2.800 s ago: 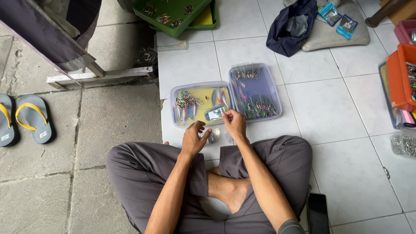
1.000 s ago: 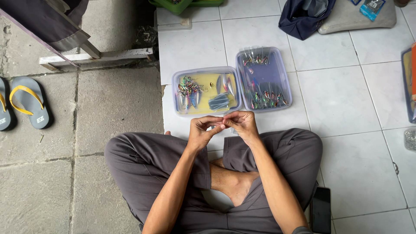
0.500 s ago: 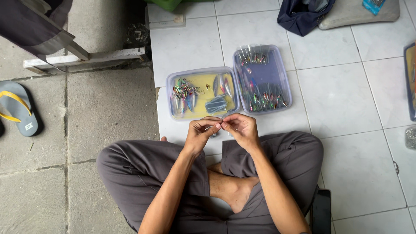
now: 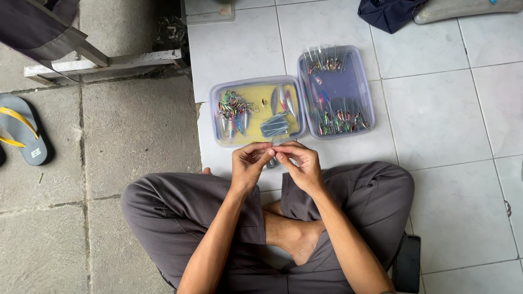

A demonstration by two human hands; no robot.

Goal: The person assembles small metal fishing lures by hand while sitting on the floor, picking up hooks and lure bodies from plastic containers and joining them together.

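I sit cross-legged on the floor. My left hand (image 4: 249, 163) and my right hand (image 4: 300, 162) meet fingertip to fingertip just in front of my knees, pinching a small item between them that is too small to make out. Right beyond the hands lies a clear shallow tray with a yellow bottom (image 4: 297, 128), holding a heap of small colourful lures (image 4: 233, 111) and a stack of small clear bags (image 4: 274, 126). Beside it on the right lies its clear lid (image 4: 339, 81), with several bagged lures (image 4: 338, 121) in it.
A grey and yellow sandal (image 4: 22, 129) lies at the far left on concrete. A black phone (image 4: 407, 264) rests by my right knee. A dark cloth (image 4: 388, 13) lies at the back, a wooden frame (image 4: 103, 60) at the back left.
Earlier my hands were at the tray, picking from it. They have drawn back toward my knees and now work together on a small item. The view has shifted slightly.
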